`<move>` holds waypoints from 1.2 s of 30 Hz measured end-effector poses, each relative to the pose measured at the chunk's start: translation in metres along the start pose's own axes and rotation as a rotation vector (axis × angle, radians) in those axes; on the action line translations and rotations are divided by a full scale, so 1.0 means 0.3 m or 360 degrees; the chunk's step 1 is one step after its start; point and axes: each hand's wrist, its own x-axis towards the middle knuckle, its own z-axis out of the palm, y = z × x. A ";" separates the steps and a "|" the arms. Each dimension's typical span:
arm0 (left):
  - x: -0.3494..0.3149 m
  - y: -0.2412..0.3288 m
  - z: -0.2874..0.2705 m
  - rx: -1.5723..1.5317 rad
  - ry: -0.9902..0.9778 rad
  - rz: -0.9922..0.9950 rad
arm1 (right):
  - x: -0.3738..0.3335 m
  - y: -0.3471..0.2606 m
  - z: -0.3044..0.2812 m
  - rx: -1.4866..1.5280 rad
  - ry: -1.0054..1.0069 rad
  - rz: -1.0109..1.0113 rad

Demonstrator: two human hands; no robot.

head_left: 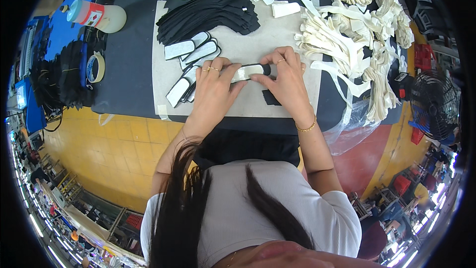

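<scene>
Both hands hold a small black fabric piece with a pale strip on it (249, 72), low over the grey board. My left hand (216, 85) is closed, its thumb and fingers pinching the left end. My right hand (286, 79) grips the black right end, with the thumb pressed on the pale strip. Beside my left hand lie several finished-looking black pieces with white faces (181, 48), overlapping in two groups. A small black fabric scrap (270, 98) sits under my right palm. Beyond my hands is a fanned stack of black fabric cutouts (210, 10).
Cream fabric cutouts (332, 37) are heaped at the right, over a clear plastic bag (349, 134). A bottle of pale liquid (111, 19) and a tape roll (95, 67) are on the left. A black fan (435, 101) stands past the table's right edge.
</scene>
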 end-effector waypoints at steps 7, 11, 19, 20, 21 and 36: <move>-0.008 -0.001 0.015 -0.0031 0.0043 -0.0014 | 0.010 -0.011 -0.005 -0.0015 -0.0019 0.0024; -0.010 0.000 0.017 -0.0030 0.0061 -0.0006 | 0.009 -0.013 -0.005 0.0018 -0.0021 0.0041; -0.015 0.004 0.016 0.0016 0.0082 0.0027 | 0.004 -0.010 -0.010 0.0037 -0.0054 0.0041; -0.015 0.005 0.016 0.0018 0.0088 0.0028 | 0.002 -0.009 -0.009 0.0044 -0.0038 0.0019; -0.015 0.005 0.016 0.0020 0.0094 0.0030 | 0.000 -0.007 -0.009 0.0055 -0.0032 -0.0003; -0.020 -0.001 0.031 0.0044 0.0159 0.0137 | -0.048 -0.013 0.034 0.0025 0.0259 -0.0414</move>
